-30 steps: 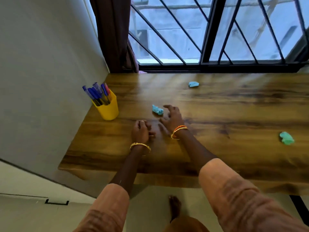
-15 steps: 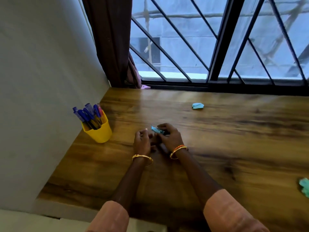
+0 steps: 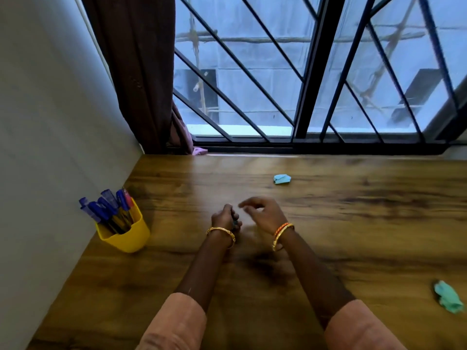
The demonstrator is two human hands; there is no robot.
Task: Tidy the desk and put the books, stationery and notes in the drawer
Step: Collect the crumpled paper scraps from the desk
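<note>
I see the left hand (image 3: 223,219) fisted around a small dark thing I cannot identify, mid-tabletop; the right hand (image 3: 262,214) loosely open beside it; a blue paper ball (image 3: 282,179) nearer the back edge; a green paper ball (image 3: 448,300) by the right edge; the pen cup (image 3: 125,233) at the left edge.

Home study corner, domestic room. Wooden desk (image 3: 328,223) set into corner: plain painted wall (image 3: 50,122) along desk's left edge, barred window (image 3: 303,84) directly behind desk's far edge. Dark curtain (image 3: 136,72) hanging at desk's far-left corner, gathered against wall. Yellow pen cup (image 3: 126,236) on desk near left edge, beside wall, holding blue-capped pens (image 3: 106,205). Neighbouring building face and scaffold poles visible through window beyond desk.
</note>
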